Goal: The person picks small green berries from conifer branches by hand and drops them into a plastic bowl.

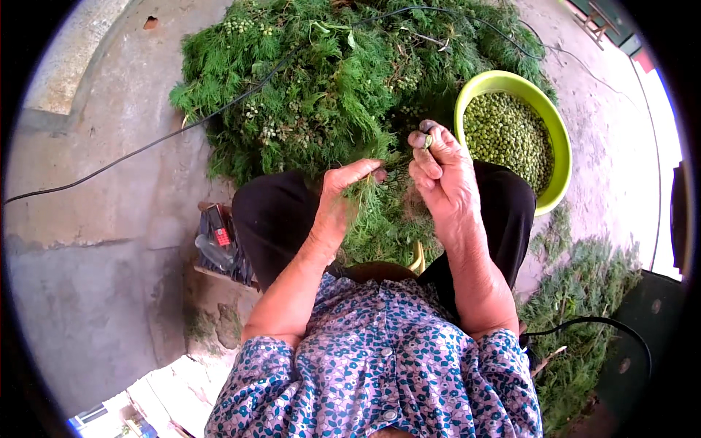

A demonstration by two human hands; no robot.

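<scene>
My left hand [338, 198] is closed round a feathery green conifer sprig [365, 212], which hangs between my knees. Raised beside it, my right hand [447, 175] pinches a small green cone [428, 141] between thumb and fingertips; the fingertips are dark with stain. A large heap of cut conifer branches [314, 102] lies in front of me, with pale green cones among the foliage. To the right of my right hand stands a lime-green basin [561, 157], holding many small round green cones [505, 131].
A black cable [139, 153] runs across the floor and over the heap. At my left, a low stool or box [226, 270] carries a red phone [219, 226] and a clear bottle [212, 252]. More cut branches [577, 314] lie at my right. A yellow-rimmed container [418, 258] sits between my legs.
</scene>
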